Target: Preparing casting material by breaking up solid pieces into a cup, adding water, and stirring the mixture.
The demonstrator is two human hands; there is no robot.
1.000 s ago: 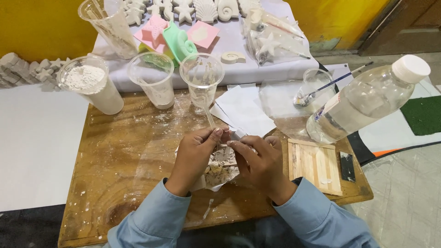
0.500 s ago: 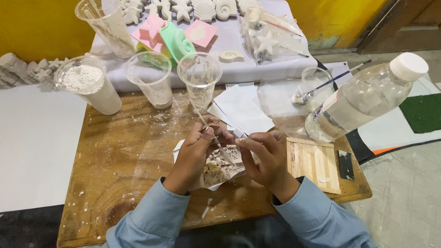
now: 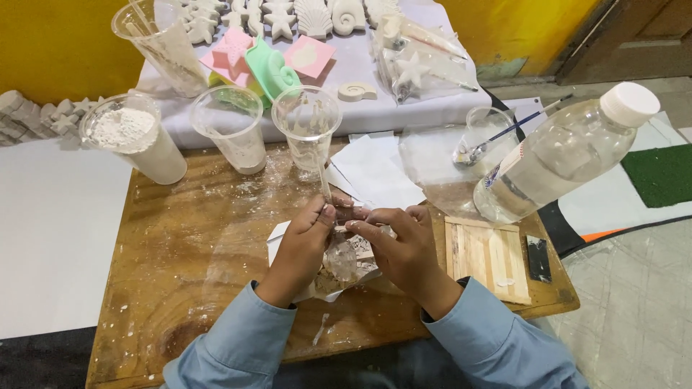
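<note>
My left hand [image 3: 304, 243] pinches a thin clear stick [image 3: 324, 186] that slants up toward the cups. My right hand [image 3: 402, 243] meets it fingertip to fingertip and grips a small plaster-crusted mould [image 3: 344, 261] held between both palms. Under the hands lies a crumpled white paper sheet [image 3: 280, 238] on the wooden board [image 3: 194, 245], which is dusted with white powder. The mould's underside and my fingertips are partly hidden.
Behind the hands stand three clear cups: one with white powder [image 3: 133, 140], two nearly bare [image 3: 232, 130] [image 3: 307, 124]. A large clear bottle [image 3: 569, 155] leans at right, beside a glass with a brush [image 3: 484, 135]. A wooden stick raft [image 3: 487, 256], pink and green moulds [image 3: 268, 66] and plaster shells [image 3: 311, 16] lie around.
Both hands have risen a little off the paper and drawn together. My left hand has lifted the thin stick, and my right fingers now meet it at the top of the mould.
</note>
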